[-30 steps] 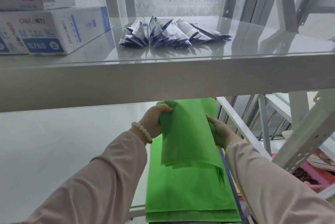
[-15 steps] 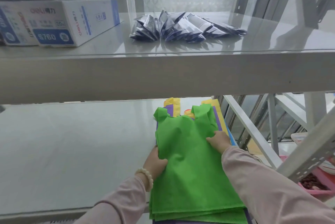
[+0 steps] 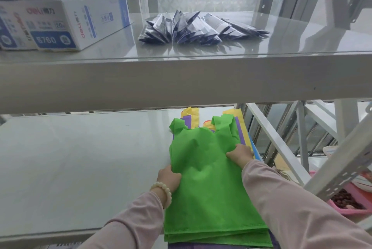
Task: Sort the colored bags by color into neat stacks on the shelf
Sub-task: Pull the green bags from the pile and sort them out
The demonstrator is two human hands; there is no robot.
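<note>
Your left hand (image 3: 169, 178) pinches the left edge of the green bags (image 3: 207, 192) and your right hand (image 3: 240, 155) grips bunched fabric near their handles, probably to square this stack on the lower shelf (image 3: 80, 168). Beneath lie purple and yellow bags (image 3: 238, 127), unsorted. Beyond, dark packets (image 3: 193, 29) sit on the upper shelf (image 3: 181, 79).

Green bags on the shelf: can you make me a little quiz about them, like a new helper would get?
1. True or false: the top green bag lies on a pile with other colours under it.
2. Which colours peek out behind it? A) yellow and purple B) black and white C) grey and brown
3. Fill in: the bead bracelet is on the ___ wrist.

Key:
1. True. The left hand and right hand both grip it.
2. A. The yellow bag and purple bag show there.
3. Left.
</note>
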